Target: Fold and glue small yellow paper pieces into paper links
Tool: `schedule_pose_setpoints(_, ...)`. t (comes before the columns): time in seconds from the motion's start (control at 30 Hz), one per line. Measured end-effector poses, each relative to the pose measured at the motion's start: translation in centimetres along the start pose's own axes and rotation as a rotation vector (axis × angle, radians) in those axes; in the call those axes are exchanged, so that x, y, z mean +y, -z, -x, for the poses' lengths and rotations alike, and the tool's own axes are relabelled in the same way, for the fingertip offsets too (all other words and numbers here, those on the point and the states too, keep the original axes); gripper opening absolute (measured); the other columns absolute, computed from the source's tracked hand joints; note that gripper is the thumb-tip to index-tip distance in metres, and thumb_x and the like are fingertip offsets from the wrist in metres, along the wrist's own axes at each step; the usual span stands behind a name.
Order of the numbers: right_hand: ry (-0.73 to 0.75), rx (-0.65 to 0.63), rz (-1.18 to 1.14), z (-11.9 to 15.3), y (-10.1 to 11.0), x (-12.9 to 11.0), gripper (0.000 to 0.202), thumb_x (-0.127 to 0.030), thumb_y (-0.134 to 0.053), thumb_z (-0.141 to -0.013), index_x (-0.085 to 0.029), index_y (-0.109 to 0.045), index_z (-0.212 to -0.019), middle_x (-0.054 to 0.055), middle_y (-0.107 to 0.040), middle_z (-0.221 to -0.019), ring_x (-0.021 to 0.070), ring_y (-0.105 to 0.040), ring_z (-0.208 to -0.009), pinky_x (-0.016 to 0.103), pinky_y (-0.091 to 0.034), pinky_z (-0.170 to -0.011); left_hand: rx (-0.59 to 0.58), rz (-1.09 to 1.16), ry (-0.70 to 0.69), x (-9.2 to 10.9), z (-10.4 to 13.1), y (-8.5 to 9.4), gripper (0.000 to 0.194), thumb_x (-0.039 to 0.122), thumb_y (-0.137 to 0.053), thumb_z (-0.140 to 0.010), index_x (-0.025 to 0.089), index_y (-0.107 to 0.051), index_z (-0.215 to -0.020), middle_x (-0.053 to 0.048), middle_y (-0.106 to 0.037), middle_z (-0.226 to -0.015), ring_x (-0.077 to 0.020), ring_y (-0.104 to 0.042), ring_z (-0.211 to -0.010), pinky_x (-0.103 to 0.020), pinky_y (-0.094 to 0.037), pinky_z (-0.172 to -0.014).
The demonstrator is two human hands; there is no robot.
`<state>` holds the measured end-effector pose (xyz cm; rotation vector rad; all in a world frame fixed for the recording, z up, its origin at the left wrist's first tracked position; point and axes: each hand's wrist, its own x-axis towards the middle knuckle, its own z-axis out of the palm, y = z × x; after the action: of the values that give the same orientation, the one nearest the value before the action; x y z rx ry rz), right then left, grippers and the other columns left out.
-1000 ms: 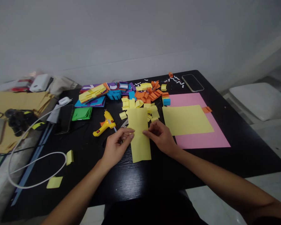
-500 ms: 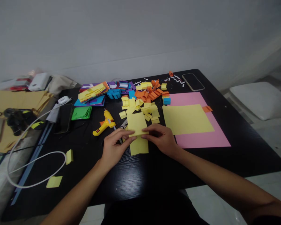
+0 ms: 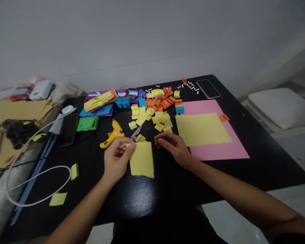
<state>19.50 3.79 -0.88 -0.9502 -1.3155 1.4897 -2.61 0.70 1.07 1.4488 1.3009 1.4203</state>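
My left hand [image 3: 117,156] pinches the upper left corner of a folded yellow paper [image 3: 142,160], which hangs over the black table near its front. To the right of that paper, my right hand [image 3: 173,147] has its fingers curled close together, and nothing shows between them. Scissors [image 3: 136,133] lie just behind the folded paper, partly under small yellow pieces. A yellow glue gun [image 3: 114,134] rests behind my left hand. Beyond my right hand, a large yellow sheet [image 3: 204,129] lies on a pink sheet [image 3: 221,152].
Small yellow pieces [image 3: 162,118] and orange pieces [image 3: 162,100] are heaped at the back. Green paper [image 3: 87,123], a dark phone [image 3: 69,129] and a white cable [image 3: 38,204] lie left. Another phone [image 3: 208,88] is at the back right.
The yellow paper, earlier held in both hands with its lower part hanging, is now folded over and in my left hand only. My right hand has let go of it. The scissors show more.
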Motion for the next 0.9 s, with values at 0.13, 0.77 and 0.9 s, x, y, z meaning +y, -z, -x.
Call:
schedule_pose_setpoints(0.13,-0.068,-0.144,0.074,0.1,-0.3,0.2,0.026,-0.044,-0.074,-0.087,-0.019,-0.074,-0.091,0.002,-0.07,-0.081,0.0154,-0.062,-0.073,0.028,-0.049,-0.067,-0.277,0.008,0.24,-0.5,0.4,-1.0,0.023,0.039,-0.074,-0.088,0.017,-0.069,-0.081,0.004,-0.052,-0.057,-0.0101,-0.046,-0.051,-0.021,-0.034,-0.049)
schedule_pose_setpoints(0.77,-0.116,-0.098,0.129,-0.4,-0.1,0.8,0.016,-0.033,-0.072,-0.08,-0.018,-0.067,-0.077,-0.001,-0.064,-0.066,0.0142,-0.06,-0.061,0.027,-0.047,-0.061,-0.321,-0.053,0.256,-1.2,-0.5,-0.7,0.023,0.037,-0.073,-0.084,0.016,-0.069,-0.076,0.003,-0.05,-0.057,-0.0096,-0.04,-0.052,-0.021,-0.031,-0.049)
schedule_pose_setpoints(0.9,-0.098,-0.121,0.2,0.0,-0.4,0.6,0.018,-0.035,-0.072,-0.081,-0.017,-0.07,-0.079,-0.001,-0.064,-0.068,0.0122,-0.054,-0.06,0.025,-0.04,-0.056,-0.367,-0.065,0.273,-1.2,0.1,-1.2,0.023,0.037,-0.071,-0.085,0.016,-0.07,-0.078,0.003,-0.05,-0.057,-0.0098,-0.04,-0.052,-0.021,-0.03,-0.05)
